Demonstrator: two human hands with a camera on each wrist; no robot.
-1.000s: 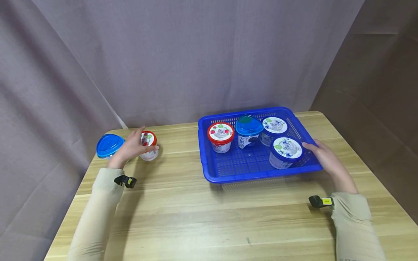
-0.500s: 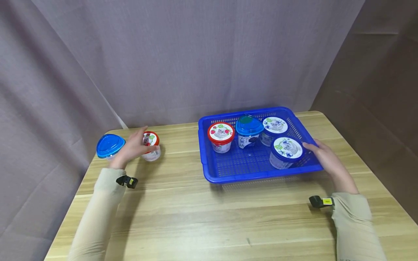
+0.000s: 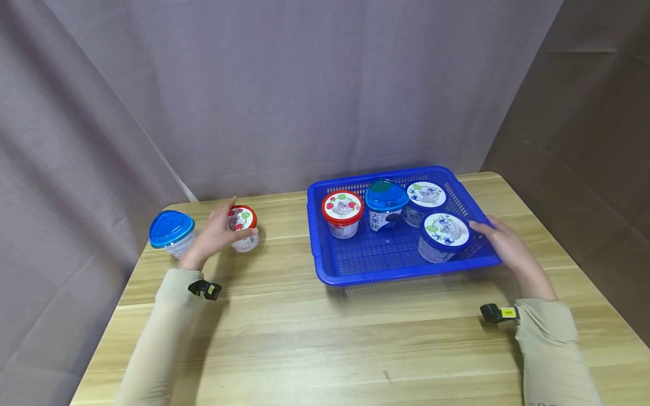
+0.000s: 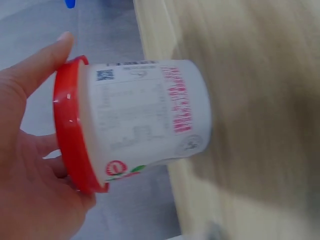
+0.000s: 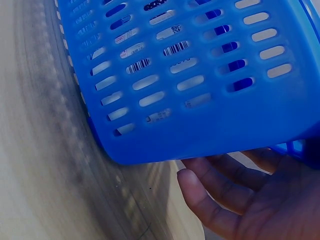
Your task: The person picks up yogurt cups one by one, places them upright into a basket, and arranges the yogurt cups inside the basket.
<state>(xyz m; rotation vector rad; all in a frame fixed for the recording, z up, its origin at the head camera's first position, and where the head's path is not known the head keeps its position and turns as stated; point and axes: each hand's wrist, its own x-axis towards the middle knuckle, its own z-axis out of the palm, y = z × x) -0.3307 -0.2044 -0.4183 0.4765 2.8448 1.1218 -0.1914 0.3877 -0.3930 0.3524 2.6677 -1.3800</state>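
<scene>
My left hand (image 3: 217, 230) grips a red-lidded yogurt cup (image 3: 246, 241) by its lid, thumb on one side and fingers on the other. In the left wrist view the cup's red lid (image 4: 72, 125) sits within the hand and its white printed side faces the camera. Whether its base touches the table cannot be told. Behind the left wrist stands a blue-lidded cup (image 3: 171, 228). My right hand (image 3: 510, 245) holds the right rim of a blue plastic basket (image 3: 376, 277), the thumb over the rim. In the right wrist view the fingers curl at the slotted wall (image 5: 165, 130).
Inside the basket are a red-lidded cup (image 3: 342, 208), a blue-lidded cup (image 3: 386, 197) and two dark-blue-lidded cups, one at the back (image 3: 426, 196) and one in front (image 3: 444, 237). A grey curtain (image 3: 304, 101) hangs behind the wooden table (image 3: 304, 349).
My left hand has shifted a little to the right with the red-lidded yogurt cup, uncovering more of the blue-lidded cup. The right hand and the basket stay where they were.
</scene>
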